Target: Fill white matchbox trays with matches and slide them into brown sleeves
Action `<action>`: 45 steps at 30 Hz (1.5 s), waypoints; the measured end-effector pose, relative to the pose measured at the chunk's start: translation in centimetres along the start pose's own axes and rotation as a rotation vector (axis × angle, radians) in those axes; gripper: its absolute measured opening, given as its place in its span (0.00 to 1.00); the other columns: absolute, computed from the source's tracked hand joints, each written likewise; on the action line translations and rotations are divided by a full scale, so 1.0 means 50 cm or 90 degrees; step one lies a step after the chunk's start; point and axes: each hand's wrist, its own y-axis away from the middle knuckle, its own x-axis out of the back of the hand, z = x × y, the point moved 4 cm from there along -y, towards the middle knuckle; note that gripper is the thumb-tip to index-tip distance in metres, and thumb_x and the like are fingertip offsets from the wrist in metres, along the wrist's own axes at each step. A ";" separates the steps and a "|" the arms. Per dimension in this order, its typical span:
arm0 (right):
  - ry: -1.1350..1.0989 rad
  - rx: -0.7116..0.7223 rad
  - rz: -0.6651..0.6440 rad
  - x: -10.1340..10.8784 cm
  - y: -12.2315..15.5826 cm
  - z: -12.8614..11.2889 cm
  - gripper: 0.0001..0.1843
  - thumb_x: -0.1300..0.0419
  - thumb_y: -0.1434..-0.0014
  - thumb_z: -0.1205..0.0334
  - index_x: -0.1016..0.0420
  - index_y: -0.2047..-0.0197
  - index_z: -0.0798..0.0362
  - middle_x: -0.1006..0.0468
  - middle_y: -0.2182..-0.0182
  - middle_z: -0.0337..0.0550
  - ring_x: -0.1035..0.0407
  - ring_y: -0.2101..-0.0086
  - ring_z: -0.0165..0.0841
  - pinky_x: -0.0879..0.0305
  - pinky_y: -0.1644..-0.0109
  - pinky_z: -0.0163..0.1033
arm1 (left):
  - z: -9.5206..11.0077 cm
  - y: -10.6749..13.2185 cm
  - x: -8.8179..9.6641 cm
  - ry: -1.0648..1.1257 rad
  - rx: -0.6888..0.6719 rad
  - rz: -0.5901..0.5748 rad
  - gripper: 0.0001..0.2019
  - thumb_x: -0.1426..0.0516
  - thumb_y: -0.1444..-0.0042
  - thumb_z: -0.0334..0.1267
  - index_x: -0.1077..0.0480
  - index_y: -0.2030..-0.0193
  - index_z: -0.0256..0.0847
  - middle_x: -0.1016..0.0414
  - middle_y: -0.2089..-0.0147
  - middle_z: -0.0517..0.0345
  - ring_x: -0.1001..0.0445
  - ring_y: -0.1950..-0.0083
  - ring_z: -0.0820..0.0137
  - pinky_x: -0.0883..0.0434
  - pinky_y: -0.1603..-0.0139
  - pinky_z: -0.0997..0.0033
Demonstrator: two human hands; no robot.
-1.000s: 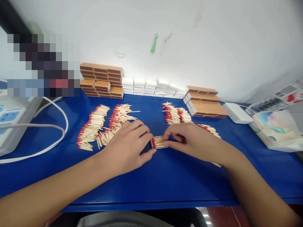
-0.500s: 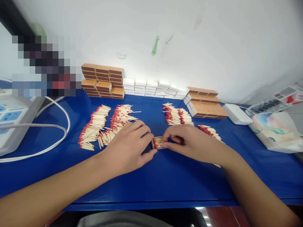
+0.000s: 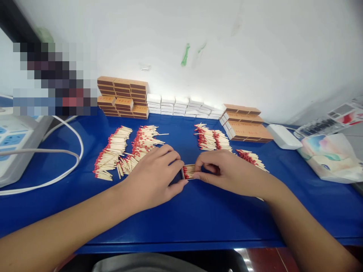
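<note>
A small white matchbox tray [image 3: 188, 171] full of red-tipped matches lies on the blue table [image 3: 181, 215] between my hands. My left hand [image 3: 154, 177] curls round its left end, thumb and fingers closed on it. My right hand [image 3: 224, 170] pinches the tray's right end; most of the tray is hidden under those fingers. Loose matches lie in piles at the left [image 3: 113, 151], behind my left hand [image 3: 144, 139], and right of centre [image 3: 211, 138]. A smaller bunch [image 3: 251, 156] sits by my right wrist.
Orange matchbox sleeves are stacked against the wall at the left [image 3: 121, 97] and right [image 3: 245, 122], with white inner trays [image 3: 181, 105] between them. A white power strip [image 3: 14, 143] and cable [image 3: 65, 151] lie at far left. A white adapter [image 3: 283, 136] and tissue pack [image 3: 331, 156] sit right.
My right fingers have slid leftward along the tray, covering more of the matches. My left hand has stayed put.
</note>
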 end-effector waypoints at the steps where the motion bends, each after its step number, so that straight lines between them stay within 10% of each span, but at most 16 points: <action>1: 0.002 -0.005 -0.002 0.000 0.001 0.001 0.13 0.35 0.27 0.51 0.18 0.62 0.49 0.32 0.74 0.34 0.39 0.73 0.31 0.46 0.68 0.39 | 0.000 0.000 0.000 0.000 0.000 -0.001 0.12 0.39 0.27 0.45 0.20 0.52 0.37 0.16 0.51 0.47 0.21 0.43 0.54 0.21 0.39 0.48; 38: -0.005 -0.020 0.021 -0.011 -0.011 0.001 0.17 0.35 0.27 0.45 0.22 0.64 0.48 0.36 0.76 0.31 0.42 0.74 0.29 0.48 0.70 0.38 | -0.001 0.001 -0.001 0.005 -0.001 0.003 0.13 0.39 0.27 0.45 0.20 0.54 0.36 0.16 0.51 0.47 0.21 0.45 0.54 0.21 0.40 0.48; 45: 0.081 -0.069 0.184 0.047 0.001 0.074 0.14 0.38 0.27 0.48 0.20 0.60 0.48 0.41 0.78 0.30 0.43 0.76 0.31 0.48 0.69 0.39 | -0.001 0.001 -0.002 0.004 -0.001 0.006 0.13 0.39 0.27 0.45 0.20 0.53 0.37 0.17 0.52 0.48 0.21 0.44 0.54 0.21 0.40 0.49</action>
